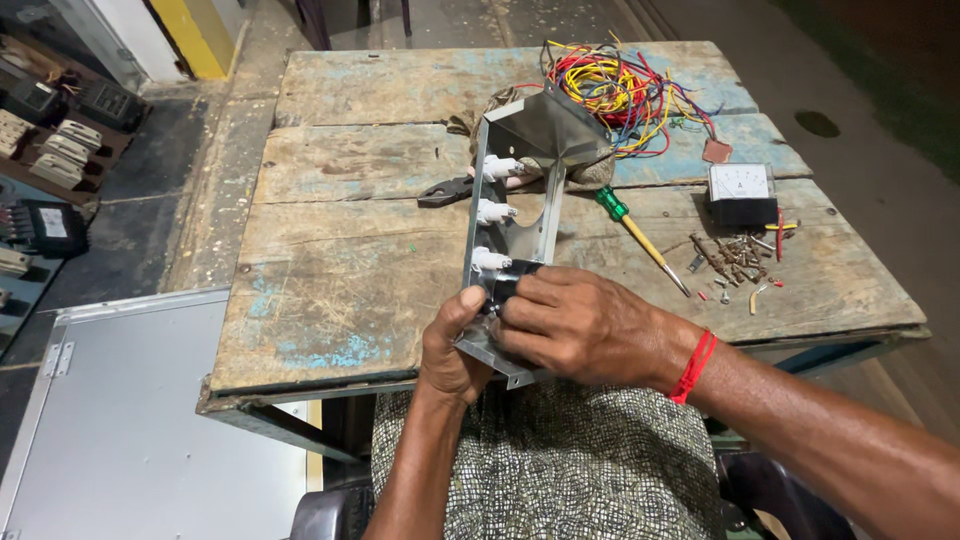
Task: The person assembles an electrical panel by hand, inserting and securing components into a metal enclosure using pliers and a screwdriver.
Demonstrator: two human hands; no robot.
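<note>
Firstly, the left hand (450, 345) closes its grip on the near end of a grey metal panel (525, 150), thumb up, just above the front edge of the wooden tabletop (340, 270). White fittings (492, 212) sit in a row along the panel. The right hand (580, 325) pinches a small black part (508, 282) against the panel. Farther right lie a green-handled screwdriver (640, 238), loose screws (735, 258) and a small meter (740, 192).
</note>
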